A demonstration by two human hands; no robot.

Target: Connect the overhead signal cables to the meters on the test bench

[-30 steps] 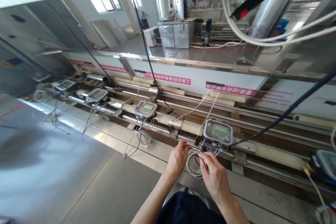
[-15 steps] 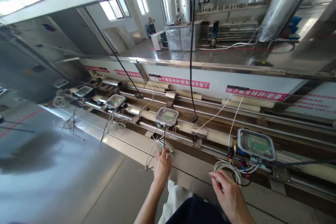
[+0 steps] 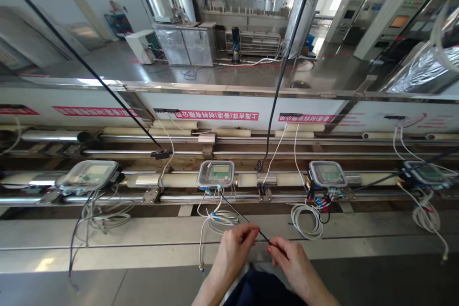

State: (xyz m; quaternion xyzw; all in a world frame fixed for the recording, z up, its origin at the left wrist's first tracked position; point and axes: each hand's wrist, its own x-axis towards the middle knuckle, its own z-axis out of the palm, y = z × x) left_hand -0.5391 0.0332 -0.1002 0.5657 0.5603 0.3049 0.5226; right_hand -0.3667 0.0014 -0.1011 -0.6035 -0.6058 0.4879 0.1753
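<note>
A thin black cable (image 3: 264, 236) runs down from a clear-lidded box with a green circuit board (image 3: 216, 174). My left hand (image 3: 234, 248) is closed on the cable in a pinch. Just to its right, my right hand (image 3: 289, 260) pinches the same cable nearer its end, and a short stretch shows between the hands. The tip of the cable is hidden by my right fingers. Beside my left hand lies a bundle of pale wires (image 3: 220, 220) hanging from the same box. A coil of white cable (image 3: 307, 221) rests beyond my right hand.
More clear-lidded boxes stand along the rails, one at the left (image 3: 89, 175) and one at the right (image 3: 327, 174). Pale rollers (image 3: 179, 180) lie between them. Black cables (image 3: 279, 76) hang down from above. A metal ledge (image 3: 150, 236) runs along the front.
My view has turned to the right. My hands have come together, and my right hand has moved from beside the white coil to the black cable.
</note>
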